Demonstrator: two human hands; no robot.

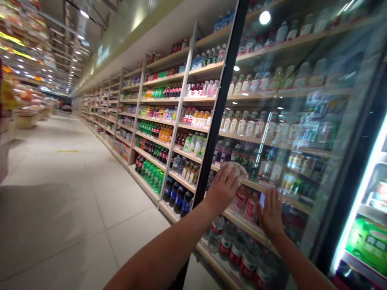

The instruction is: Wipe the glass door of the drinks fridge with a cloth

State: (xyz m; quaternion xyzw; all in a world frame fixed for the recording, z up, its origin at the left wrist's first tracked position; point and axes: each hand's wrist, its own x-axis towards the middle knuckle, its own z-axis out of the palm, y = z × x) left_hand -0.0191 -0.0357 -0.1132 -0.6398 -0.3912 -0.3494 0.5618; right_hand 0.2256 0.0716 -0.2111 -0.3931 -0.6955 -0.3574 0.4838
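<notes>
- While I face the glass door (278, 133), the cloth (241, 172) bunches beneath my left hand (223, 185), fingers clamped over it; no long axis shows.
- My right hand (272, 213), farther from the cloth, lies lower right, fingers extended, apparently against the glass.

Blue bottle labels (179, 200) seemingly reading "Pepsi", wall sign (102, 55) blurred, other labels (250, 208) illegible

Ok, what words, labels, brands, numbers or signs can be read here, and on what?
None can be read with certainty.
Wall sign: lit, too blurred.
Blue-labelled bottles: too small and blurred.
White-labelled bottles: too small and blurred.
Red-labelled bottles: too blurred.
Green pack: markings too blurred.
Cloth: no lettering visible.
</notes>
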